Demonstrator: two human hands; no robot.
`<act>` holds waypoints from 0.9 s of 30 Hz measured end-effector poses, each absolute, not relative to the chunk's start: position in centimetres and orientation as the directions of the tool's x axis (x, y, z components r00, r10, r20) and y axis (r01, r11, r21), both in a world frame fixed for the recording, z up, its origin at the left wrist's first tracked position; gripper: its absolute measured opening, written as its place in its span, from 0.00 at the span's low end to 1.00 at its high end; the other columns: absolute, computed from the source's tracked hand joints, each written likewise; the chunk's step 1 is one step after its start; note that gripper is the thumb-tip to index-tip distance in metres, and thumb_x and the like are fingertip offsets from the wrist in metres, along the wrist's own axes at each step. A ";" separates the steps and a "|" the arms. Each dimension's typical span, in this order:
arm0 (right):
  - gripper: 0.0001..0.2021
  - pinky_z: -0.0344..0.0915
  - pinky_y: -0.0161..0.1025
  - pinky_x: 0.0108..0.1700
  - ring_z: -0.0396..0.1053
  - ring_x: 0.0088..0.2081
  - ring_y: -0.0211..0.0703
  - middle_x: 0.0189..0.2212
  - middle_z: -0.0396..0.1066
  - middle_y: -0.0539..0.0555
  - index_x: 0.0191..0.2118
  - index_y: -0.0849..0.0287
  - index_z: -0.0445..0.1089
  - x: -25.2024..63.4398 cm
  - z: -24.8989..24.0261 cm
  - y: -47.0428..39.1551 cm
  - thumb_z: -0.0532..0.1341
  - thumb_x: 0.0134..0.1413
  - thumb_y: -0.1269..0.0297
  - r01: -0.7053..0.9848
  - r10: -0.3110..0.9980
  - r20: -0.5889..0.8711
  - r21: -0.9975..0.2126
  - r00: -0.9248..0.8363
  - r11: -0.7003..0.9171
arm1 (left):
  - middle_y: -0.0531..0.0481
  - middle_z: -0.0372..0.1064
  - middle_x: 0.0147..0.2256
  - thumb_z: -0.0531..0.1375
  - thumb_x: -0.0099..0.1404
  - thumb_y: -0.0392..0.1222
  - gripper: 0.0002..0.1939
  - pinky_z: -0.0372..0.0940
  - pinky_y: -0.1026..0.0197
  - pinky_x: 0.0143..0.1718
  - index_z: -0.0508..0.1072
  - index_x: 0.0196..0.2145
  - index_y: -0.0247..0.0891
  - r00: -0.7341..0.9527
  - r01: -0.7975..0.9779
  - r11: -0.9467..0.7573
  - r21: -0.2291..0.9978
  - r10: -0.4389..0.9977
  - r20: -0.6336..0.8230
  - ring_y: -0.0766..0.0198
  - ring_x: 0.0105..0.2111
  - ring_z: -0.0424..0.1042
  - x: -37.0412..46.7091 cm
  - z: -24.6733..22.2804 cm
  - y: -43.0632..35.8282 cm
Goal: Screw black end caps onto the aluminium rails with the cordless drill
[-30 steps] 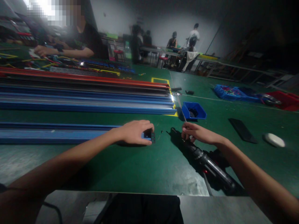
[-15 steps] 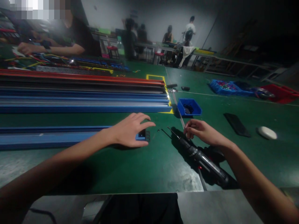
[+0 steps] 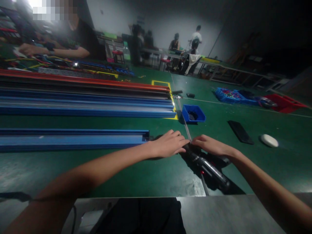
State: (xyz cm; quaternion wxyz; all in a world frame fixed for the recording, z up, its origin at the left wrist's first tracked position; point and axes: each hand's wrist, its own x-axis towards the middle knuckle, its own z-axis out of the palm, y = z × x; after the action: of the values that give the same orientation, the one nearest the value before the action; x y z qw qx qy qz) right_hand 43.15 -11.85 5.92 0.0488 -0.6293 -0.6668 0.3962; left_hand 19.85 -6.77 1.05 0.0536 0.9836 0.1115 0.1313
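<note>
My left hand (image 3: 170, 144) lies low over the green bench, its fingers stretched toward the front of a black power drill (image 3: 212, 172). The hand and fingers cover the drill bit and the small dark bits of hardware beside it. My right hand (image 3: 212, 145) is above the drill's front end, its fingers bent together close to my left fingertips. What those fingers hold, if anything, is hidden. A long blue channel profile (image 3: 73, 140) lies left of my left hand, with a dark end piece (image 3: 145, 137) at its near tip.
Behind the channel lies a row of blue, black and red profiles (image 3: 97, 109). A blue bin (image 3: 194, 113) with dark parts stands beyond my hands. A black phone-like slab (image 3: 240, 131) and white oval object (image 3: 269, 140) lie right. A co-worker's hand (image 3: 30, 49) is at far left.
My left hand has moved right, off the channel's end to the drill's front. My right hand's fingers have come close to it. The view has shifted slightly.
</note>
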 end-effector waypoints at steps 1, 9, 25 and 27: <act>0.19 0.60 0.40 0.31 0.64 0.29 0.44 0.28 0.72 0.56 0.31 0.62 0.76 43.1 6.1 -12.2 0.57 0.62 0.52 0.800 0.864 -0.457 -0.589 -0.212 -0.116 | 0.42 0.75 0.53 0.52 0.77 0.49 0.23 0.56 0.53 0.45 0.65 0.64 0.37 0.940 0.199 -0.968 0.156 0.233 0.250 0.52 0.51 0.67 20.0 0.9 -6.6; 0.18 0.52 0.37 0.26 0.57 0.25 0.38 0.23 0.65 0.49 0.33 0.61 0.76 41.9 6.3 -14.1 0.64 0.59 0.49 0.814 0.883 -0.404 -0.579 -0.239 -0.045 | 0.45 0.78 0.50 0.56 0.75 0.43 0.13 0.51 0.50 0.47 0.72 0.53 0.39 0.919 0.182 -0.941 0.284 0.266 0.290 0.54 0.52 0.68 20.7 0.3 -6.3; 0.22 0.53 0.35 0.26 0.58 0.25 0.37 0.24 0.66 0.50 0.35 0.63 0.76 42.3 6.5 -13.8 0.63 0.60 0.45 0.812 0.864 -0.418 -0.583 -0.279 -0.021 | 0.42 0.78 0.48 0.57 0.74 0.40 0.18 0.52 0.48 0.53 0.68 0.59 0.35 0.847 0.193 -0.980 0.049 0.191 0.496 0.55 0.53 0.69 20.5 -1.7 -7.0; 0.23 0.56 0.36 0.27 0.61 0.27 0.39 0.26 0.69 0.51 0.41 0.63 0.76 42.5 7.2 -13.5 0.63 0.60 0.44 0.813 0.852 -0.433 -0.582 -0.296 -0.013 | 0.40 0.76 0.52 0.57 0.75 0.43 0.22 0.53 0.48 0.55 0.65 0.62 0.35 0.830 0.189 -0.979 0.069 0.197 0.522 0.54 0.56 0.68 20.0 -1.3 -7.3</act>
State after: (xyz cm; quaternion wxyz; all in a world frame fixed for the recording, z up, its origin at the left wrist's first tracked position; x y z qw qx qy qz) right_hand 42.45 -13.47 7.16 0.0246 -0.5928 -0.7019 0.3940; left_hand 19.97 -7.29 -1.33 0.0072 0.9565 0.1011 0.2735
